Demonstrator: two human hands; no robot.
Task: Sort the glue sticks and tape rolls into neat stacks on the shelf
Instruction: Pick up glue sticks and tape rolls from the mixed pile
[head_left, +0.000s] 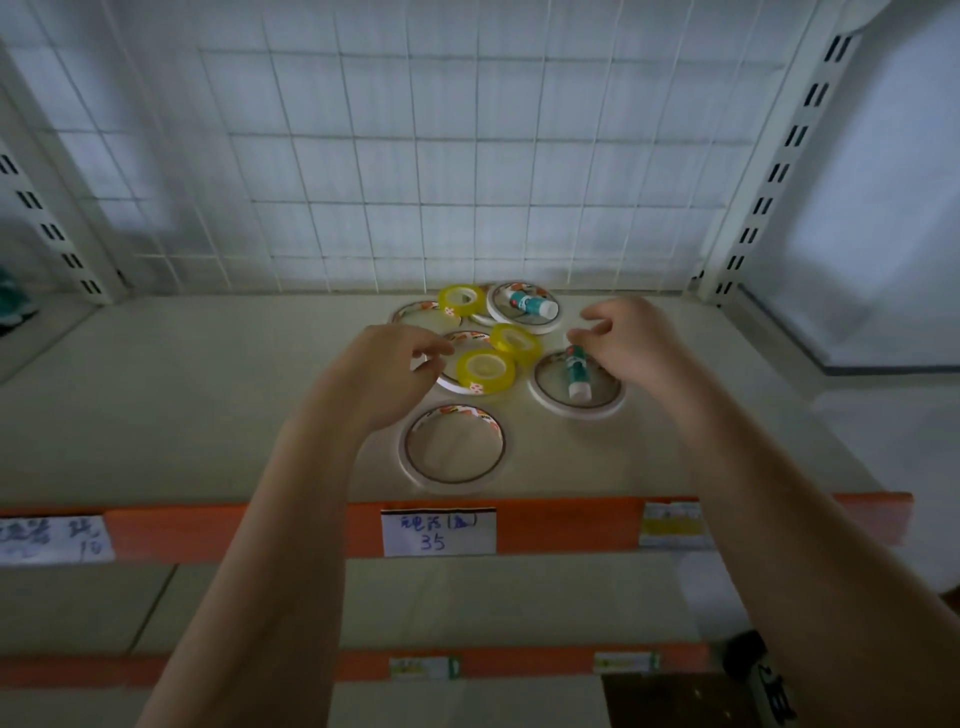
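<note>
Nearest, at 6 o'clock on the shelf (208, 395), a wide white tape ring (453, 445) lies flat and alone. Past it, the left hand (387, 371) hovers with fingers curled, pinching nothing I can make out, at the rim of another white ring under a yellow tape roll (484, 368). At 3 o'clock the right hand (631, 343) pinches the top of a glue stick (575, 371) lying inside a ring. 2 more yellow rolls and a 2nd glue stick (531, 304) sit toward 12. All look light and stiff; the rings seem best lifted by their edges.
</note>
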